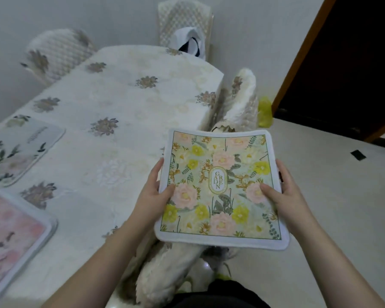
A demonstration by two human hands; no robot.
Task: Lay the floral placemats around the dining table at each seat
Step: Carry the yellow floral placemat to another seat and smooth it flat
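Note:
I hold a floral placemat [220, 187] with yellow and pink flowers, a white border and an oval label in its middle, in the air beyond the table's right edge. My left hand [156, 192] grips its left edge and my right hand [282, 192] grips its right edge, thumbs on top. The dining table [125, 107], under a cream cloth with brown flower motifs, stretches to the left. Two other placemats lie on it along the left side: a pale green one [16, 150] and a pink one [11, 236].
Chairs with quilted cream covers stand around the table: one at the far left [56, 52], one at the far end [185, 23] with a cloth on it, two at the right side [242, 101] [167, 270]. A dark doorway [347, 63] and a yellow bag [265, 112] are at right.

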